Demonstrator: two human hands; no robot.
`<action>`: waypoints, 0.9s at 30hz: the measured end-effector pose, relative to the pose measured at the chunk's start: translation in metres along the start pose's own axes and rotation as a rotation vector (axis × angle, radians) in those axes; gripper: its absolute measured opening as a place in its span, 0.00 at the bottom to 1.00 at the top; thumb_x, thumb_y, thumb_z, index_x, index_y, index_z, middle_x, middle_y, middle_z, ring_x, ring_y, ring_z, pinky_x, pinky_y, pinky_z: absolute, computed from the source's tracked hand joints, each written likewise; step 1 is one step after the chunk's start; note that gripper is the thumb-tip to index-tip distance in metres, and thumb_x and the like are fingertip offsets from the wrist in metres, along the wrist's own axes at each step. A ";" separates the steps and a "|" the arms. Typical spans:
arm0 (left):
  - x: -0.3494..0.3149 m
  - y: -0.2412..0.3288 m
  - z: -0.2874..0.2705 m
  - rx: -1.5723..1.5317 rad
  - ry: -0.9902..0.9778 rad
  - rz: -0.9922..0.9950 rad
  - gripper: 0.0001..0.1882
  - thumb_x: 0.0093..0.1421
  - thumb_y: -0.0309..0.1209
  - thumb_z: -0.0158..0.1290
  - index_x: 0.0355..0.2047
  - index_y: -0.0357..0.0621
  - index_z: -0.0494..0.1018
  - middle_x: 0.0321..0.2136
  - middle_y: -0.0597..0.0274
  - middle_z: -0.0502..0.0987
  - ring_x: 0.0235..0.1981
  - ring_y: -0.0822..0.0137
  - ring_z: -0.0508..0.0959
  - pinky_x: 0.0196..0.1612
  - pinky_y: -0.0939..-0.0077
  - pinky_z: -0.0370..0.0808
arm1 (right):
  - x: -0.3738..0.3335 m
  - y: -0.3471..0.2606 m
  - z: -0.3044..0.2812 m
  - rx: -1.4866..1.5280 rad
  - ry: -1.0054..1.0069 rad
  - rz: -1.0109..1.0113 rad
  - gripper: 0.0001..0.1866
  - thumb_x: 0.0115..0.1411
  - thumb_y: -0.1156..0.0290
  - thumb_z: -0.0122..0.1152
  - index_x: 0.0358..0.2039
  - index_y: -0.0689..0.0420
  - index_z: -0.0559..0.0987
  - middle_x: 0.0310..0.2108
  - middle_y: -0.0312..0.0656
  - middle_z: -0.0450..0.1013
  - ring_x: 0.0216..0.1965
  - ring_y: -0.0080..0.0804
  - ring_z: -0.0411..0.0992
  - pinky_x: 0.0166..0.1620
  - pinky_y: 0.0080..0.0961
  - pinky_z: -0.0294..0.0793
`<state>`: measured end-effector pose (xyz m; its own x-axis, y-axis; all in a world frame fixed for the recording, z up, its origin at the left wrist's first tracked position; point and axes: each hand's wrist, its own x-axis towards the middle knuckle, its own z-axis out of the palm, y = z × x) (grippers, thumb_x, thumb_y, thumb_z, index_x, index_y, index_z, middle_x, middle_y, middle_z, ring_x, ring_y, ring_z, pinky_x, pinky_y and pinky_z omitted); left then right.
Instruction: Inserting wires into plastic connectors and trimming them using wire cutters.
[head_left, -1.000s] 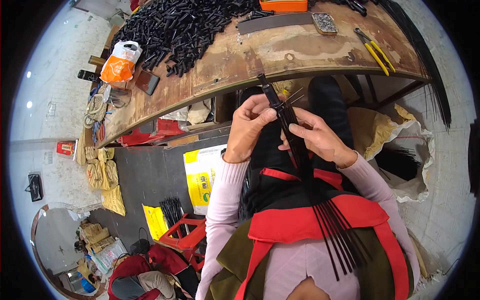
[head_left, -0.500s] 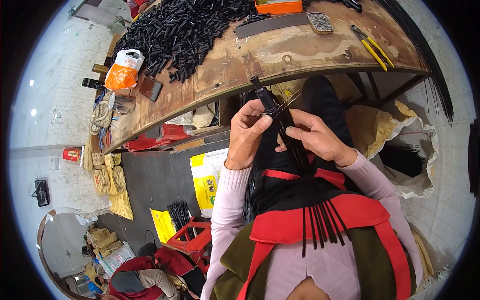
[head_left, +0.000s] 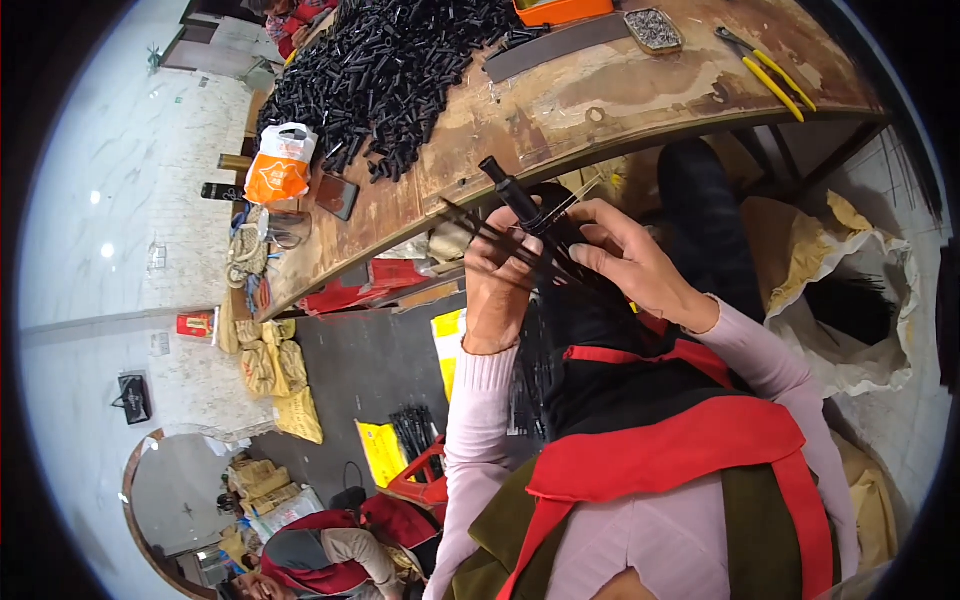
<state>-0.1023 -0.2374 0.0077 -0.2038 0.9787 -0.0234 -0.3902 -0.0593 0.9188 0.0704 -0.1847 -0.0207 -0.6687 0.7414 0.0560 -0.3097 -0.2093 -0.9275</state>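
My left hand and my right hand are closed round a black umbrella frame hub, held tilted above my lap. Its narrow tube end points up and away from me. Long thin black ribs fan out to the left across my left fingers, smeared by motion. The left thumb and fingers pinch close under the hub's collar. Right fingers grip the dark bundle just beneath it. A thin pale wire sticks out by the collar near the right fingertips; its other end is hidden.
Across the wooden table lie a heap of black tubular parts, yellow-handled pliers, a tin of small metal bits, a phone and an orange-white bag. An open sack stands right; a co-worker is at lower left.
The ribs that hung down over my red apron band have swung up and left, across my left hand. My view has shifted, so the table and room appear farther right.
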 end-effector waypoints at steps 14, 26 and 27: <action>0.008 0.009 -0.012 -0.097 -0.103 -0.093 0.25 0.62 0.26 0.55 0.58 0.38 0.63 0.44 0.60 0.76 0.40 0.68 0.79 0.40 0.73 0.80 | 0.026 0.019 -0.008 0.314 -0.112 0.097 0.11 0.64 0.78 0.55 0.47 0.64 0.73 0.40 0.37 0.74 0.42 0.21 0.72 0.49 0.20 0.70; 0.019 0.015 -0.026 -0.123 -0.182 -0.126 0.32 0.56 0.26 0.61 0.60 0.34 0.61 0.43 0.57 0.77 0.41 0.66 0.80 0.42 0.70 0.81 | 0.031 0.010 -0.005 0.323 -0.068 0.151 0.09 0.61 0.75 0.62 0.42 0.62 0.76 0.36 0.33 0.74 0.38 0.16 0.70 0.41 0.14 0.67; 0.020 0.014 -0.028 -0.129 -0.186 -0.123 0.33 0.56 0.26 0.61 0.60 0.34 0.61 0.43 0.57 0.77 0.41 0.65 0.80 0.43 0.70 0.80 | 0.030 0.009 -0.005 0.295 -0.056 0.165 0.10 0.61 0.74 0.63 0.41 0.61 0.75 0.35 0.32 0.74 0.36 0.14 0.70 0.39 0.14 0.66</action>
<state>-0.1375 -0.2243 0.0092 0.0167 0.9987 -0.0479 -0.5158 0.0497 0.8553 0.0507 -0.1607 -0.0298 -0.7595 0.6479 -0.0582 -0.3709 -0.5048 -0.7795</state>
